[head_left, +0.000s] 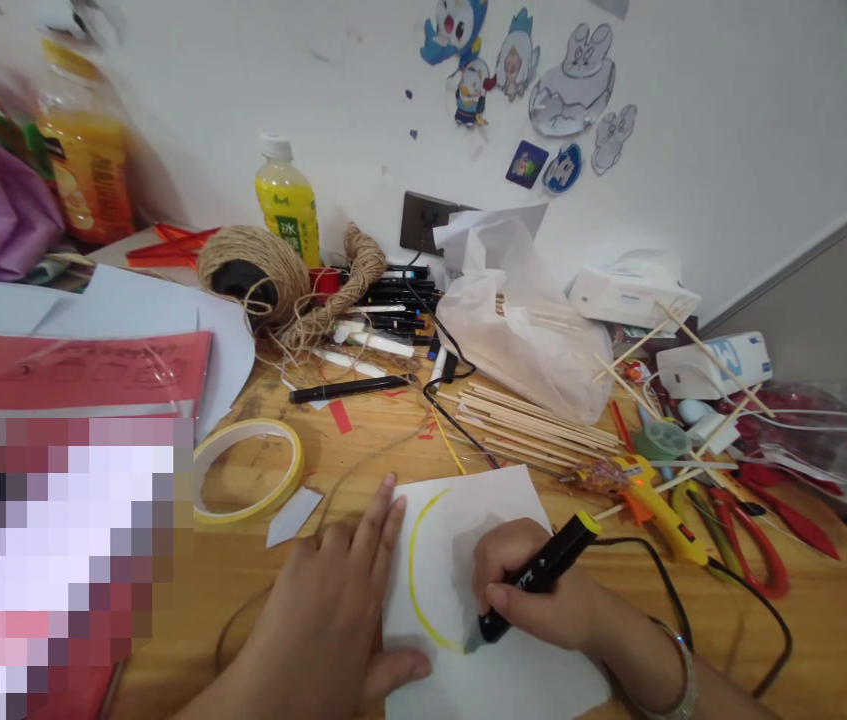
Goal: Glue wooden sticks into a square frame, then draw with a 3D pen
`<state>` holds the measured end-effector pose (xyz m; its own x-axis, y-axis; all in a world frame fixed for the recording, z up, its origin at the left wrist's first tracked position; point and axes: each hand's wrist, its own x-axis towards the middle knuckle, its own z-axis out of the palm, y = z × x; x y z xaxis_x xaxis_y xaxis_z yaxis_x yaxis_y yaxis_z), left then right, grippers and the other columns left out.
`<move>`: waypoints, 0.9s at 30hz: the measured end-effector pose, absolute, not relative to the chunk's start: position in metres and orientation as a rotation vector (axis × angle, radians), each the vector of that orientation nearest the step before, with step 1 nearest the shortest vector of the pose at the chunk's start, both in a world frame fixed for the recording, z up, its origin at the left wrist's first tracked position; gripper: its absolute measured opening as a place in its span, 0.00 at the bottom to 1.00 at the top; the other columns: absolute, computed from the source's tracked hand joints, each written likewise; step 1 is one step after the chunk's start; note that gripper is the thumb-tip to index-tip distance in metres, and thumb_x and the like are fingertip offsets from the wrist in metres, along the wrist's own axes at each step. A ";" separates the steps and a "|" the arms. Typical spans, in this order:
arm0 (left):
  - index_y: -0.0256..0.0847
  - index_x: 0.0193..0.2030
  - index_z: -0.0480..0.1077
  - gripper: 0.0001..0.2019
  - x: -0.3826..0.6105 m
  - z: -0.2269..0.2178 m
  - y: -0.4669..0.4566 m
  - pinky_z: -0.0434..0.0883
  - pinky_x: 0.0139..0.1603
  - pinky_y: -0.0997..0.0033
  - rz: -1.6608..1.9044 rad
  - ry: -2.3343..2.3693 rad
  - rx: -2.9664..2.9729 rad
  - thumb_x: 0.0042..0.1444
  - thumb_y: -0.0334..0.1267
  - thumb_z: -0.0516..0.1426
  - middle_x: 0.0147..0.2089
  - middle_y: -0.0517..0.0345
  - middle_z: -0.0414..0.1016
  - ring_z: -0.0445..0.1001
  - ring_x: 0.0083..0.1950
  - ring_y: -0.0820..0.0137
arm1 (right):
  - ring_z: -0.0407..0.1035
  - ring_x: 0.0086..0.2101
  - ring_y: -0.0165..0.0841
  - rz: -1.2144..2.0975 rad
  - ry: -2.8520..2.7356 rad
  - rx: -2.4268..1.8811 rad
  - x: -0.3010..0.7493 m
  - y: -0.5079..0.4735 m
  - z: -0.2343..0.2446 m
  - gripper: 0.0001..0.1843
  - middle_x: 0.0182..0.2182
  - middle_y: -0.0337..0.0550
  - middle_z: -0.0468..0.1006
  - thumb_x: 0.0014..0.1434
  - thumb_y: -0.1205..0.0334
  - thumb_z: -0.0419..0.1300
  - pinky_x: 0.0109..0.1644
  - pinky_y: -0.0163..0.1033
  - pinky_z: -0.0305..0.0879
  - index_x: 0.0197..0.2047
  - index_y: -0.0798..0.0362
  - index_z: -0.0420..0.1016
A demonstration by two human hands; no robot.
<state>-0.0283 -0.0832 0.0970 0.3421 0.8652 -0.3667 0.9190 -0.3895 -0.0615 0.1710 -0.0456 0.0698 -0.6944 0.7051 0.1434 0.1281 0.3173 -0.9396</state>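
A sheet of white paper [502,690] lies on the wooden table, with a yellow curved line drawn on it. My right hand [524,580] grips a black marker [550,565] with a yellow end cap, its tip down at the lower end of the curve. Beside the curve, my left hand [344,590] rests flat over the paper's left edge, fingers stretched out and thumb on the sheet. A small white paper scrap [294,515] lies above the left hand, next to a roll of yellow tape [289,485].
Behind the paper lie wooden sticks [535,420] and a yellow glue gun [663,515], its black cord looping right of my right arm. Red-handled scissors [749,545] are farther right. Twine [288,270], several markers [393,320] and a yellow drink bottle [288,200] stand at the back.
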 end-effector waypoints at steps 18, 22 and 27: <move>0.34 0.67 0.47 0.46 -0.030 0.096 -0.084 0.72 0.42 0.50 -0.507 1.650 2.434 0.47 0.58 0.57 0.70 0.36 0.40 0.72 0.49 0.48 | 0.60 0.19 0.28 1.411 -1.993 -0.755 0.175 -0.046 0.065 0.28 0.14 0.37 0.63 0.58 0.41 0.52 0.24 0.34 0.56 0.15 0.52 0.59; 0.34 0.67 0.47 0.47 -0.031 0.094 -0.085 0.72 0.41 0.51 -0.486 1.653 2.446 0.47 0.59 0.57 0.69 0.35 0.42 0.72 0.48 0.48 | 0.60 0.20 0.29 1.472 -1.962 -0.784 0.177 -0.045 0.065 0.27 0.16 0.38 0.64 0.57 0.40 0.52 0.24 0.34 0.55 0.16 0.52 0.60; 0.34 0.67 0.48 0.47 -0.031 0.091 -0.085 0.72 0.42 0.51 -0.450 1.665 2.461 0.46 0.58 0.58 0.69 0.34 0.43 0.73 0.47 0.49 | 0.61 0.21 0.30 1.556 -1.877 -0.794 0.178 -0.047 0.061 0.28 0.16 0.38 0.64 0.56 0.40 0.54 0.25 0.35 0.56 0.16 0.52 0.63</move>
